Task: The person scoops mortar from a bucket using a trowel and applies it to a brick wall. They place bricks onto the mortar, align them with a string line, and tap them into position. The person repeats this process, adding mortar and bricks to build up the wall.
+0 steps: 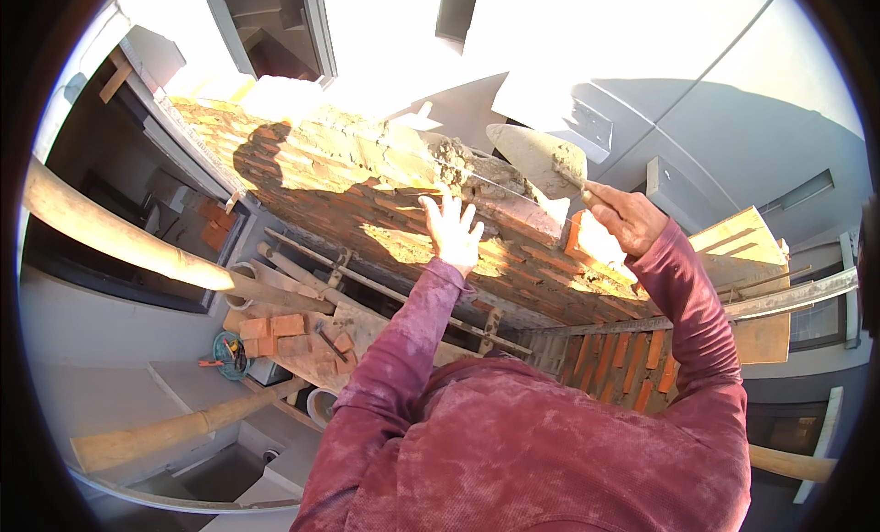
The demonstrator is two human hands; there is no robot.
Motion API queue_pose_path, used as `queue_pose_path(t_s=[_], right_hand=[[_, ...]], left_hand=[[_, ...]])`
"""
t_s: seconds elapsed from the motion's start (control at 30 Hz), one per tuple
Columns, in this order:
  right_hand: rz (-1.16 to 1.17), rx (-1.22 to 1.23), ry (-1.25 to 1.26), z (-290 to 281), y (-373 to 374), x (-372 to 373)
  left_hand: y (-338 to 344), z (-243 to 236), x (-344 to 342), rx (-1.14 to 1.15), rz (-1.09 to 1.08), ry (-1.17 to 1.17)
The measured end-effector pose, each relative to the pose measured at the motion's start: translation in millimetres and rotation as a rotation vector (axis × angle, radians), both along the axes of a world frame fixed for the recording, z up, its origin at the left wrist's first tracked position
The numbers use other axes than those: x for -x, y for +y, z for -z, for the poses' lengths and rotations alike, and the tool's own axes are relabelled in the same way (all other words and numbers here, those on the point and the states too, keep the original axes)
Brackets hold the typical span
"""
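- Right hand (pixel 631 220) grips a pale, rounded metal trowel (pixel 521 144), one o'clock, perhaps level to carry grey mortar (pixel 563 162).
- Left hand (pixel 453 236), empty, splays toward twelve o'clock, perhaps for balance.

Orange-red and grey-brown stripes pattern the wall (pixel 316 197); grey-tan mortar (pixel 367 145) colours its top edge. The trowel (pixel 532 149) is pale grey-tan, the shirt (pixel 541 449) dusty maroon, the bricks (pixel 288 325) near the tan plank's (pixel 359 318) left edge orange.
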State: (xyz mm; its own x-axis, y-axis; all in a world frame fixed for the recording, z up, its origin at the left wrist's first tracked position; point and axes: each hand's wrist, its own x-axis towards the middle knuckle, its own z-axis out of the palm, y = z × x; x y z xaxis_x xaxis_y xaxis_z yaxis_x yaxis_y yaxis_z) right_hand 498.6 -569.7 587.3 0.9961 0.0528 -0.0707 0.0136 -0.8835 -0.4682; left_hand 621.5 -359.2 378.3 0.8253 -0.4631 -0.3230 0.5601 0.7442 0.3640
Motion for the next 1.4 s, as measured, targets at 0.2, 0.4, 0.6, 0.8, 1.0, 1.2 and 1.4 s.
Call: queue_pose_path(t_s=[0.2, 0.4, 0.6, 0.8, 1.0, 1.2, 1.4], right_hand=[[0.017, -0.044, 0.425, -50, 10, -91], [0.047, -0.032, 0.647, -47, 4, -101], [0.136, -0.155, 0.660, -25, -30, -74], [0.053, -0.093, 0.683, -48, -28, -60], [0.168, -0.300, 0.580, -52, -35, -69], [-0.001, -0.202, 0.616, -18, -27, -121], [0.143, -0.082, 0.526, -61, -37, -33]], left_hand=[[0, -9, -5, 0.024, 0.062, 0.022], [3, -13, -9, 0.020, 0.051, 0.047], [3, -15, -11, 0.038, 0.062, 0.041], [3, -15, -11, 0.032, 0.039, 0.024], [-4, -12, -5, 0.030, 0.028, 0.021], [-4, -11, -3, -0.013, 0.013, 0.004], [6, -8, -8, 0.026, 0.056, -0.009]])
